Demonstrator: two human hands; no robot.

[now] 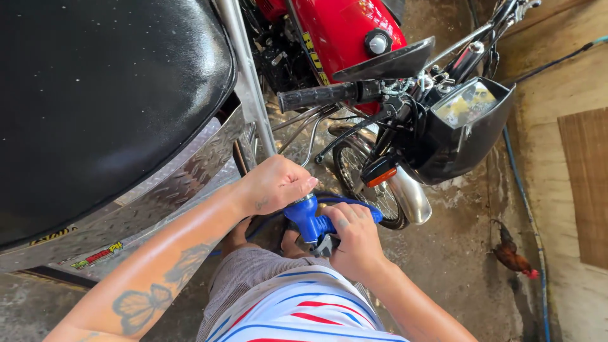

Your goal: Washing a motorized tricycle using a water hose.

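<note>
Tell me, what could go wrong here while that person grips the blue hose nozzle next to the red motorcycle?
1. Both the left hand and right hand are on the blue spray nozzle; if it fires, water might hit the person's lap or the motorcycle headlight.
2. The blue hose trails across the wet concrete floor, so tripping or slipping seems possible.
3. A chicken stands nearby and could get sprayed.

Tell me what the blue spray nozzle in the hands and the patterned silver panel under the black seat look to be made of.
Blue spray nozzle, gripped by left hand and right hand: likely moulded plastic, smooth, uniform colour, soft sheen; its tip looks metallic. Patterned silver panel: apparently bright metal tread plate, with raised diamond embossing and sharp reflections. Black seat: seemingly vinyl, glossy with fine grain.
</note>
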